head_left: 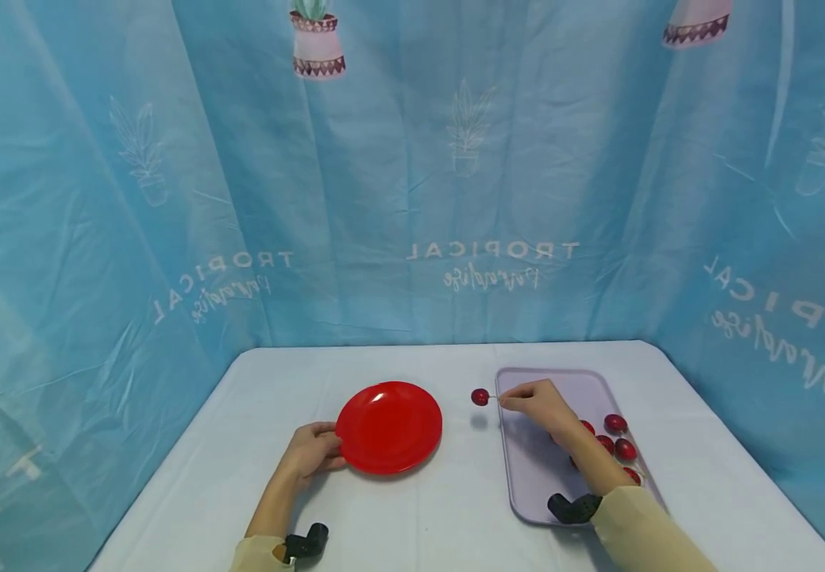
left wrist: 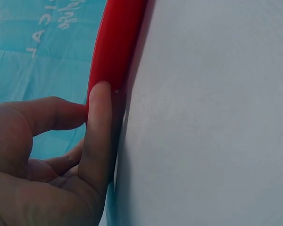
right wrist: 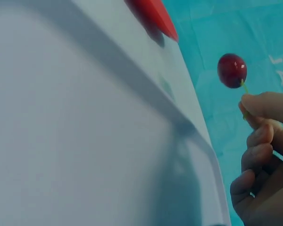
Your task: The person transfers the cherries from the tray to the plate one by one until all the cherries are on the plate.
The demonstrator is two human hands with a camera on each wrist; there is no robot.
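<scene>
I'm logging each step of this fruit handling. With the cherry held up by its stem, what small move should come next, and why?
Probably carry the cherry leftward over the red plate. The right hand pinches its stem, holding it in the air between the tray and the plate, while the left hand holds the plate's rim.

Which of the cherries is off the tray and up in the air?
The cherry that the right hand pinches by its stem, held between the red plate and the lilac tray. The other cherries lie in the tray.
</scene>
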